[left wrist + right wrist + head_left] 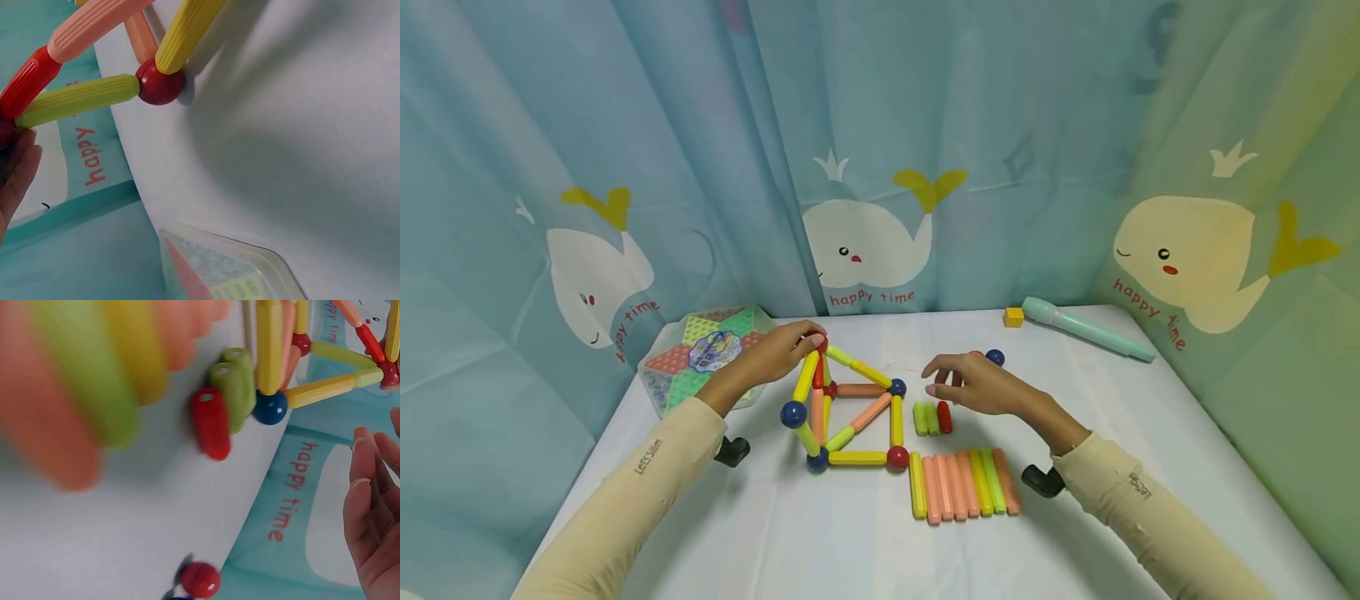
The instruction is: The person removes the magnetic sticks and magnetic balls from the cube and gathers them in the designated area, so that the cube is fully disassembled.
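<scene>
A frame of magnetic rods and balls stands on the table, with red and blue balls at its corners. My left hand (784,350) pinches the red ball (822,342) at its top. In the left wrist view, my fingertips (24,164) lie against that ball beside a green rod (81,100). A blue ball (793,414) tops a short post at the frame's near left. My right hand (976,383) hovers right of the frame with loosely bent fingers and holds nothing. Below it lie two short green rods (926,419) and a short red rod (944,417).
A row of long rods (958,486) lies at the front, close to the frame's red corner ball. Behind my right hand are a loose blue ball (995,357) and a red ball (200,579). A boxed set (655,387), a yellow cube (1013,317) and a teal pen-like stick (1090,331) sit farther back.
</scene>
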